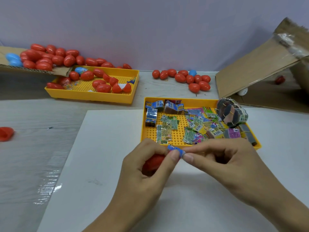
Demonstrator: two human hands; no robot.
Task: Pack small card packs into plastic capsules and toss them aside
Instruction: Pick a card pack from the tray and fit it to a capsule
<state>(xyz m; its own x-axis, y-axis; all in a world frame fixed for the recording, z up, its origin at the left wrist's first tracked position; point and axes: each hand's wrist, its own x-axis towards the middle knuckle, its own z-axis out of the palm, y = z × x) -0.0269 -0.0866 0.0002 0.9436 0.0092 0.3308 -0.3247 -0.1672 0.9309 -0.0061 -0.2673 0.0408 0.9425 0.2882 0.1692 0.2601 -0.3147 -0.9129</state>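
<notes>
Both hands meet over a white sheet (103, 156) on the surface, just in front of the yellow tray (177, 136) of loose card packs. The left hand (145, 166) curls around a red capsule half (154, 162) and, with the right hand (222, 158), pinches a small blue card pack (175, 150), glossy, printed and slightly bent between the fingertips.

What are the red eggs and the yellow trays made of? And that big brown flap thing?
The red eggs look like smooth, glossy plastic: light glints off their shells. The yellow trays seem hard moulded plastic, with even rows of holes in the floor. The brown flap looks like matte corrugated cardboard, with clear tape on it.
</notes>
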